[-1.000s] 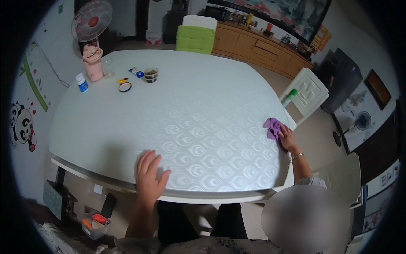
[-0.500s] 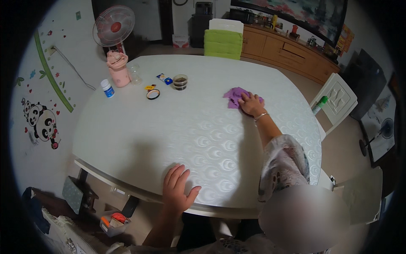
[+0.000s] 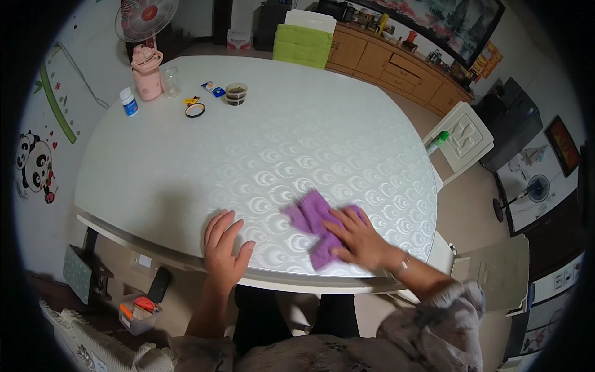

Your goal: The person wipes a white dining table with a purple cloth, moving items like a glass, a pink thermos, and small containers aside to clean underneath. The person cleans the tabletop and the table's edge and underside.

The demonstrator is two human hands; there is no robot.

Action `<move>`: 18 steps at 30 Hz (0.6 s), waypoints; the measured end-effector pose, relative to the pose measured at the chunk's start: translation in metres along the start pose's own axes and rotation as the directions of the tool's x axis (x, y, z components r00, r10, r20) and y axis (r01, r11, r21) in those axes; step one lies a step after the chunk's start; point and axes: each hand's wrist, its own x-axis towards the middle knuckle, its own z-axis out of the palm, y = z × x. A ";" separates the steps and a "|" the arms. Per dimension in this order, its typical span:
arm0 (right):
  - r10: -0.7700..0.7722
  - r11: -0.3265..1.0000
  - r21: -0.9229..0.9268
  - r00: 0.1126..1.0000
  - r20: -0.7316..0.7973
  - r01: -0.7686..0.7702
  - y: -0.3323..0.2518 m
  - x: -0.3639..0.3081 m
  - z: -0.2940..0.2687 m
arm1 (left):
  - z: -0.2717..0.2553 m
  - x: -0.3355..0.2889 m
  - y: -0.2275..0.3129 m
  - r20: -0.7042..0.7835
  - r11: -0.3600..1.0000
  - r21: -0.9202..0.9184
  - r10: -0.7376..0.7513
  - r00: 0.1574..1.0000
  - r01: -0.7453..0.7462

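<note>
A crumpled purple cloth lies on the white patterned table, close to its near edge. Pressing down on it is my right hand, fingers bent over the fabric and slightly blurred; the cloth spreads out to the left of the hand. My left hand rests on the tabletop at the near edge, its fingers stretched out and nothing in it. A gap of bare tabletop separates it from the cloth.
Toward the far left of the table stand a pink bottle, a glass jar, a white-and-blue pill bottle, a tape roll, a small blue-yellow packet and a stacked food tub. White chairs flank the right side.
My right hand has drawn the purple cloth from the table's far right to its near edge. The left hand stays on the near edge. The whole view has shifted.
</note>
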 end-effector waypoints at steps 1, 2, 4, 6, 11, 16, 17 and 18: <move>0.011 0.999 0.035 1.000 0.006 -0.011 -0.006 -0.022 -0.004 | -0.003 0.001 0.000 0.008 0.999 -0.034 0.005 1.000 -0.004; 0.031 0.999 0.007 0.997 -0.066 -0.031 0.002 -0.036 -0.002 | -0.007 0.002 0.001 0.038 0.995 -0.082 -0.046 0.998 0.049; 0.028 0.993 0.116 0.960 -0.279 0.005 0.044 -0.048 0.001 | -0.022 0.008 -0.003 0.109 0.975 -0.163 -0.137 0.985 0.153; 0.221 0.969 -0.017 0.896 -0.385 -0.246 0.099 -0.051 0.009 | -0.040 0.014 -0.022 0.083 0.997 -0.022 -0.075 0.994 0.077; 0.650 0.714 -0.044 0.685 -0.330 -0.699 0.196 -0.009 0.001 | -0.076 0.026 -0.079 -0.009 0.973 0.143 -0.184 0.983 0.183; 0.494 0.867 0.008 0.858 -0.139 -0.498 0.168 0.155 0.009 | -0.075 0.011 -0.101 -0.028 0.956 0.182 -0.231 0.973 0.232; 0.455 0.889 0.007 0.882 -0.122 -0.458 0.153 0.187 0.007 | -0.072 0.013 -0.098 -0.022 0.955 0.217 -0.204 0.979 0.203; 0.435 0.898 -0.015 0.893 -0.118 -0.440 0.139 0.218 0.006 | -0.069 0.016 -0.097 -0.011 0.952 0.255 -0.171 0.985 0.168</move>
